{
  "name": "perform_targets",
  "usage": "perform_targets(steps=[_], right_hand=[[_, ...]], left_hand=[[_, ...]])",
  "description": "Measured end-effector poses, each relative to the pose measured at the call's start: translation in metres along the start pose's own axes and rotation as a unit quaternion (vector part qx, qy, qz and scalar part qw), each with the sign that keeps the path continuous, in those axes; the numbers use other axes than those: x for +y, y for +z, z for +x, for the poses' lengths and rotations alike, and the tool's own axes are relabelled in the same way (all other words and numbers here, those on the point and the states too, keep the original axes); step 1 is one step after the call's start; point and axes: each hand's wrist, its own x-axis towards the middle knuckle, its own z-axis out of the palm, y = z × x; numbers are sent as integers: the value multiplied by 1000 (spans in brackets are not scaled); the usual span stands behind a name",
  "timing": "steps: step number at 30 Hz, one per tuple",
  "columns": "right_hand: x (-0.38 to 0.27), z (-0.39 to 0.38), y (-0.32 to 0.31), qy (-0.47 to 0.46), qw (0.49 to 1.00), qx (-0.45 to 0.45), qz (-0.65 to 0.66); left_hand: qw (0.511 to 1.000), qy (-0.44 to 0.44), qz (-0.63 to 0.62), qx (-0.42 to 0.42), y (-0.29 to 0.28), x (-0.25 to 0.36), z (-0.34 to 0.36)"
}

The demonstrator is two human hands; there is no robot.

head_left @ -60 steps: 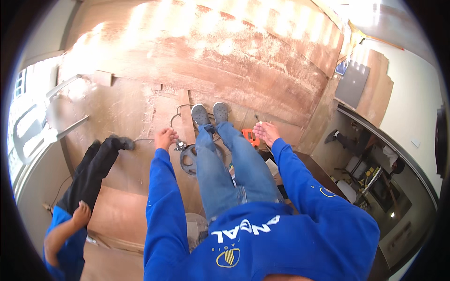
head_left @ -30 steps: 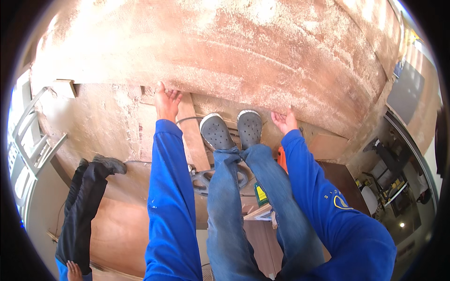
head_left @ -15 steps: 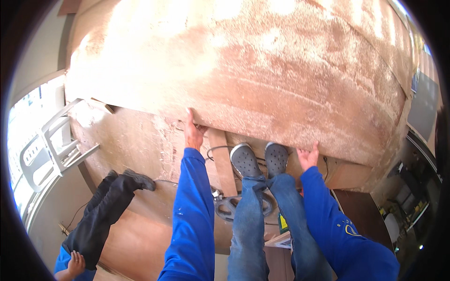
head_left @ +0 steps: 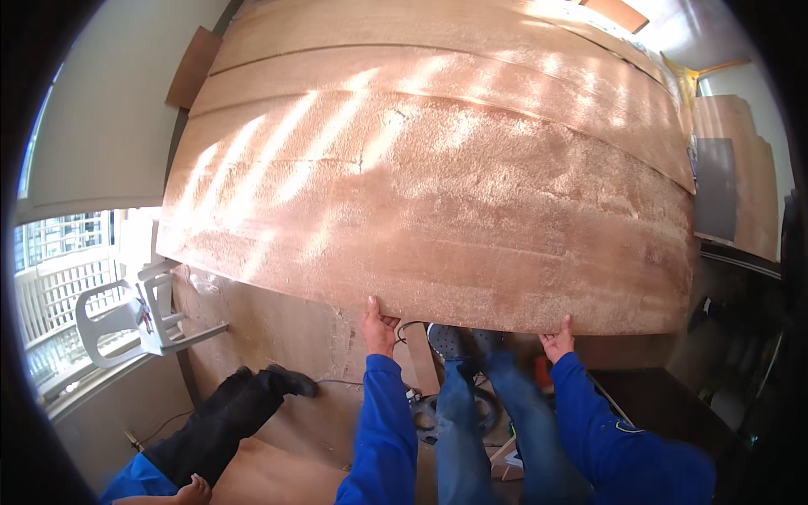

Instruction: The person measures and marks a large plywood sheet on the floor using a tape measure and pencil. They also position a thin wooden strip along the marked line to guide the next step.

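Observation:
A large reddish-brown plywood sheet (head_left: 438, 244), dusted with sawdust, spreads out before me with its near edge facing my legs. My left hand (head_left: 378, 330) is closed on that edge, thumb on top and fingers curled beneath. Further right along the same edge, my right hand (head_left: 558, 339) grips it in the same way, with its fingers partly hidden under the sheet. My grey clog (head_left: 446, 339) shows only partly below the sheet's edge.
Another person's dark-trousered legs (head_left: 244, 412) extend at lower left. Beside the window stands a white plastic chair (head_left: 151, 316). A dark wheel-like base (head_left: 425, 418) and cables lie around my feet. More boards (head_left: 353, 63) stretch away at the far side.
My view has tilted upward, bringing more boards into sight. Both hands still hold the sheet, whose near edge now covers more of my clogs.

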Motion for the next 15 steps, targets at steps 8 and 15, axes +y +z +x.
perform_targets(steps=[8,15], right_hand=[[-96,-112,-6,-39,998,37,-14],[-173,-233,21,-37,999,21,-11]], left_hand=[[998,46,17,37,51,24,-153],[993,97,26,55,97,88,-253]])
